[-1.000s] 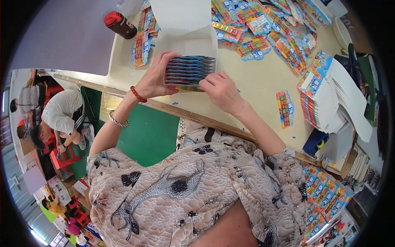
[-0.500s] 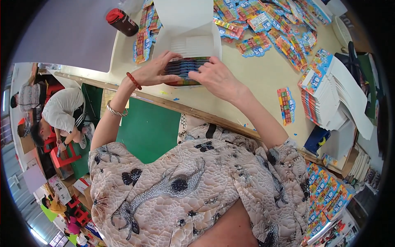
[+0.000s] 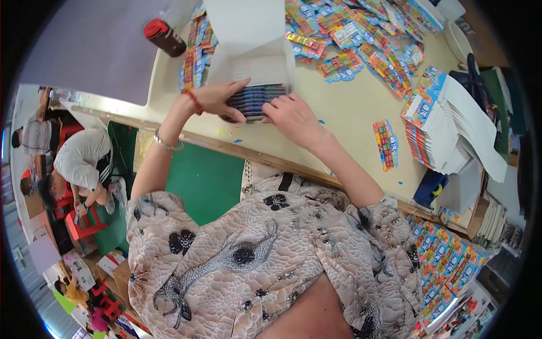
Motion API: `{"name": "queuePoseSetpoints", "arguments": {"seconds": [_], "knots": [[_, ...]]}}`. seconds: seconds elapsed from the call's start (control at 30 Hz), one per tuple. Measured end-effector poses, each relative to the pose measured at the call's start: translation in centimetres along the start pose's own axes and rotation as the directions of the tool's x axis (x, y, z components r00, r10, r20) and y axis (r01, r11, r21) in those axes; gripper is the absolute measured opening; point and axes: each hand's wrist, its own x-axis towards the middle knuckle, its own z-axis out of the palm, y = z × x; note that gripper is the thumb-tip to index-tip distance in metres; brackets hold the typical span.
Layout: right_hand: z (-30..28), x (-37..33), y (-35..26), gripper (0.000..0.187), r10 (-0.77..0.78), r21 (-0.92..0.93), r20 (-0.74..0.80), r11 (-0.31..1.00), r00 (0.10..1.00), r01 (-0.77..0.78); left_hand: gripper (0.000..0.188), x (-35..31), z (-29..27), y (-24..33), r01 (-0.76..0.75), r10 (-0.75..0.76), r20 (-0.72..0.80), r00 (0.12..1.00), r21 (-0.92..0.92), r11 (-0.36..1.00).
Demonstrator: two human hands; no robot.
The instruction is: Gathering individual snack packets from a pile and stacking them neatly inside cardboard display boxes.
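"What do you count on the table (image 3: 347,104)?"

"One white box (image 3: 251,59) with its flap raised on the far side, and one row of packets (image 3: 257,101) at the box's near end. They're packed too tightly for me to number them, and I can't tell how much of the row is inside."

"And around it?"

"One dark bottle (image 3: 169,42) with a red cap stands to the left. One small heap (image 3: 195,62) of packets lies between bottle and box. One big pile (image 3: 346,37) spreads over the far right, too jumbled to count. Nearer, on the right, there's one loose packet (image 3: 385,146), then one stack of cartons (image 3: 451,121) further right."

"Which way does the row point?"

"Its layers sit one behind another, near to far, while each packet's long edge runs left to right. The loose one's long axis runs near to far."

"How are the two hands gripping?"

"The left hand (image 3: 217,99) is clamped on the row's left end, thumb on the near side, fingers on the far side. The right hand (image 3: 293,116) touches the right end with bent fingers; I can't tell whether they pinch it."
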Motion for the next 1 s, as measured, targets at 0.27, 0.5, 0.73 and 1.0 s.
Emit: {"name": "queuePoseSetpoints", "arguments": {"seconds": [0.27, 0.5, 0.73, 1.0], "knots": [[-2.0, -0.2, 1.7, 0.05, 0.536, 0.203, -0.419, 0.842, 0.733, -0.5, 0.129, -0.9, 4.3, 5.0, 0.108, 0.017, -0.325, 0.945, 0.361, 0.926], [2.0, -1.4, 1.7, 0.052, 0.521, 0.361, -0.058, 0.806, 0.852, -0.469, 0.104, -1.2, 9.1, 6.7, 0.373, -0.112, -0.673, 0.732, 0.257, 0.892], [1.7, 2.4, 5.4, 0.047, 0.429, 0.409, -0.378, 0.872, 0.82, -0.268, 0.114, 2.3, 6.2, 5.4, 0.465, -0.067, -0.829, 0.555, 0.242, 0.852], [0.7, 3.8, 11.5, 0.045, 0.346, 0.567, -0.133, 0.795, 0.929, -0.215, 0.136, 4.2, 1.5, 2.1, 0.414, -0.323, -0.397, 0.859, 0.169, 0.894]]}}
